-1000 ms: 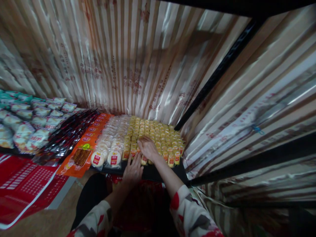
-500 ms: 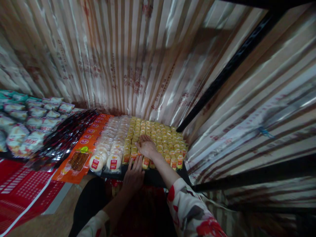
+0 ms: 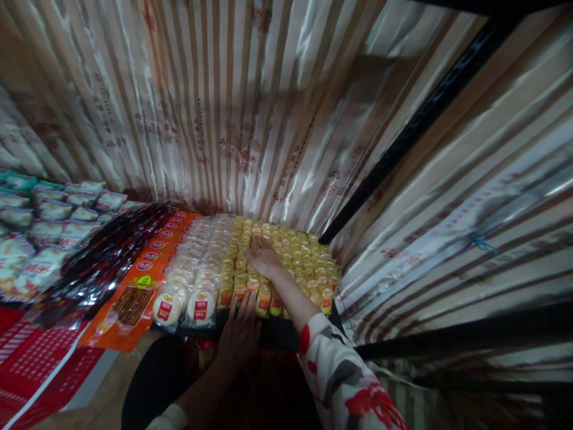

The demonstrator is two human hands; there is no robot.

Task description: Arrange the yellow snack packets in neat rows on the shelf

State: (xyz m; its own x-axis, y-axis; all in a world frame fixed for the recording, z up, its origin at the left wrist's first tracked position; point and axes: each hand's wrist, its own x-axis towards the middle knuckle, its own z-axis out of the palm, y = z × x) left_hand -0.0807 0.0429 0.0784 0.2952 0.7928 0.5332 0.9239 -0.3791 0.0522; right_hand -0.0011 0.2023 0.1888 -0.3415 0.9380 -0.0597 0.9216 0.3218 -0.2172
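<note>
Many small yellow-wrapped snack packets [image 3: 308, 257] stand in tight rows on a dark shelf [image 3: 280, 334]. My right hand [image 3: 264, 257] lies flat on top of these rows, fingers stretched toward the back. At the front edge, my left hand [image 3: 242, 319] rests with its extended fingertips against the front packets. Neither hand has anything gripped in it. Left of the yellow rows are clear-wrapped round white crackers [image 3: 200, 306] with red labels. The packets beneath my right palm are hidden.
Beside the crackers lie an orange snack packet [image 3: 134, 304] and a pile of dark shiny packets [image 3: 102, 257]. White snack bags [image 3: 45, 263] fill the far left, above a red plastic basket [image 3: 40, 358]. A black metal post [image 3: 403, 140] slants up before striped sheeting [image 3: 224, 107].
The view has shifted slightly, so the shelf goods appear a little lower and larger. My right hand lies slightly farther back over the yellow packets; my left hand stays at the front.
</note>
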